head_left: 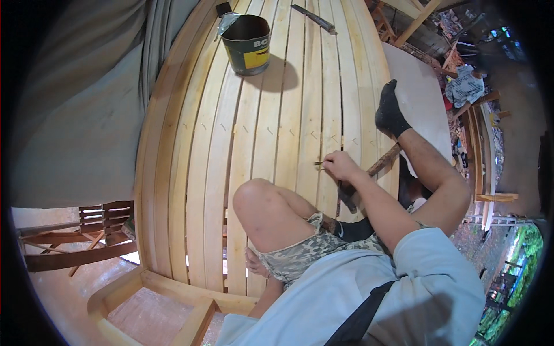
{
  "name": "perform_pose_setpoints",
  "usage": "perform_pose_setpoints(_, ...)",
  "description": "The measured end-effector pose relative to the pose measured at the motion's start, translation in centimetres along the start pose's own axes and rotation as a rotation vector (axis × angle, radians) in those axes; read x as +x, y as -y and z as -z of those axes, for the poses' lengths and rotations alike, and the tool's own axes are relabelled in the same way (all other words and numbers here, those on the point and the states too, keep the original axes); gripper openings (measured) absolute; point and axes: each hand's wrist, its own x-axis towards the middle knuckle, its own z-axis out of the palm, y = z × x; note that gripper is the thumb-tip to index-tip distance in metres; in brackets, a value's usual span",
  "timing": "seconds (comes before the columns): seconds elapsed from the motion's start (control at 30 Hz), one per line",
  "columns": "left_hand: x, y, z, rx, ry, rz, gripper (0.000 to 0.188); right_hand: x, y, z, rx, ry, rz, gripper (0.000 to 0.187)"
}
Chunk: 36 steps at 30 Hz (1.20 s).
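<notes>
I sit on a surface of pale wooden slats [259,190], one knee bent up and the other leg stretched to the right. Low over the slats, my right hand [343,167] is closed in a pinch, and a small thin dark piece [318,163] sticks out of its fingertips; its kind is too small to make out. Beneath that forearm lies a hammer [347,199], its wooden handle [383,160] pointing up and right. Beside my bent thigh, my left hand [255,263] is low at the slats, its fingers partly hidden. Short thin nail-like marks [268,131] run in a row across the slats.
A dark green and yellow bucket [247,52] stands on the slats at the far end, near a flat dark blade-like tool [314,19]. Grey cloth [86,115] hangs at left. Wooden frames [86,236] stand lower left. Another person [464,86] is at far right.
</notes>
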Motion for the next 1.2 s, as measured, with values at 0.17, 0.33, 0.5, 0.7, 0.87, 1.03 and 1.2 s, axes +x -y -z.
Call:
perform_pose_setpoints(0.17, -0.2, -0.6, 0.5, 0.114, 0.044, -0.032, 0.086, 1.9, 0.9, -0.1, 0.34, 0.012, -0.081, 0.031)
perform_pose_setpoints(0.33, 0.1, 0.1, 0.4, -0.005, 0.001, -0.022, 0.086, 8.8, 0.0, 5.0, 1.276, -0.452, -0.368, 0.023)
perform_pose_setpoints(0.5, -0.7, -0.2, 0.3, -0.014, 0.087, 0.087, 0.082, 12.1, -4.6, 7.7, 1.191, -0.159, -0.65, 0.027)
perform_pose_setpoints(0.7, -0.7, -0.3, -0.3, 0.019, 0.023, -0.015, 0.08, 10.6, -6.4, 8.3, 0.271, -0.489, -0.318, 0.053)
perform_pose_setpoints(0.87, -0.4, 0.2, -0.2, 0.111, -0.029, -0.093, 0.078, 2.0, -7.4, 8.9, -0.229, -0.366, 0.316, 0.037)
perform_pose_setpoints(1.03, -0.1, 0.4, -0.2, 0.221, -0.077, -0.211, 0.077, -6.5, -7.3, 9.2, -0.42, 0.25, 0.426, 0.029)
perform_pose_setpoints(1.2, -0.1, 1.0, -1.0, 0.24, -0.106, -0.187, 0.076, -7.9, -11.3, 6.4, -0.61, 0.081, 0.234, 0.03)
